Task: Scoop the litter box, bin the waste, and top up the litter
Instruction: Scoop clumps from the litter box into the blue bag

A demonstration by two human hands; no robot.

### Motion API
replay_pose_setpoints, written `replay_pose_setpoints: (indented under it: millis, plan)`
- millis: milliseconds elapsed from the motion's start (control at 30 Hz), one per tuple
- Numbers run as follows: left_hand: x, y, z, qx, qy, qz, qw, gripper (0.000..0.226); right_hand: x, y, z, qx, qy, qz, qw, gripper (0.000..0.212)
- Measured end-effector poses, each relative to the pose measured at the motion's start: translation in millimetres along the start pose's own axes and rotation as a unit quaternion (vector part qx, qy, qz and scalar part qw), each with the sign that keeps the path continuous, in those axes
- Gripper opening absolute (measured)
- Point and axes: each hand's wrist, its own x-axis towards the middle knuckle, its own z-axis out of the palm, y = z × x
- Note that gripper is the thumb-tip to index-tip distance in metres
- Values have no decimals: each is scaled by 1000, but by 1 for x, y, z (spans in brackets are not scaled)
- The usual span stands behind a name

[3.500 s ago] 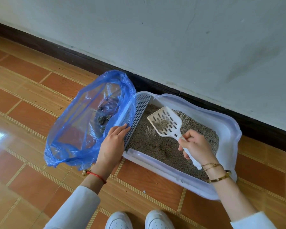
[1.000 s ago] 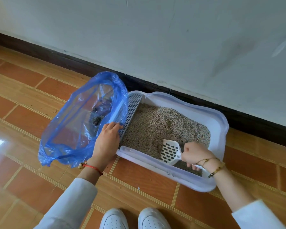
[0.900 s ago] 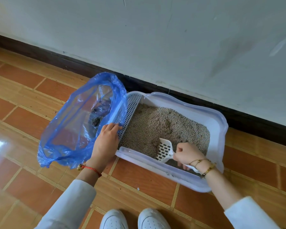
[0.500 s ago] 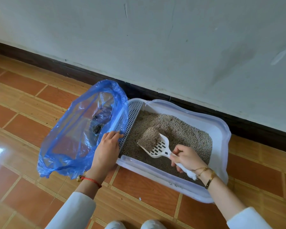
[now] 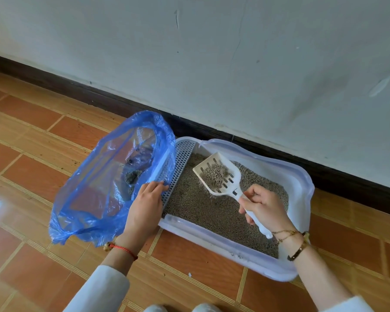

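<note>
Sifting load in litter scoop [image 5: 216,174], newly lifted above litter box [image 5: 302,199]; right hand [image 5: 266,206] wraps handle [image 5: 263,230]; left hand [image 5: 144,210], fingers [image 5: 157,185] flat together, pins blue bag [image 5: 95,188]; binning next.

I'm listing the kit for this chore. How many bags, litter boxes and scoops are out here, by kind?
Blue bag: 1
Litter box: 1
Scoop: 1
Total: 3

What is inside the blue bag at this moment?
Through the blue bag, a few grey litter clumps lie near its mouth. The left hand covers part; folds blur the rest.
</note>
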Motion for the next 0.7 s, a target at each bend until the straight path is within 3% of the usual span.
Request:
replay_pose_setpoints:
  millis: [567,700]
  plan:
    - [1,-4,0,1,-10,0,1000,34,8,-9,7,-2,29,10,1000,14]
    - [0,-6,-1,-9,-6,1,1000,36,15,-26,20,-7,1,-1,1000,13]
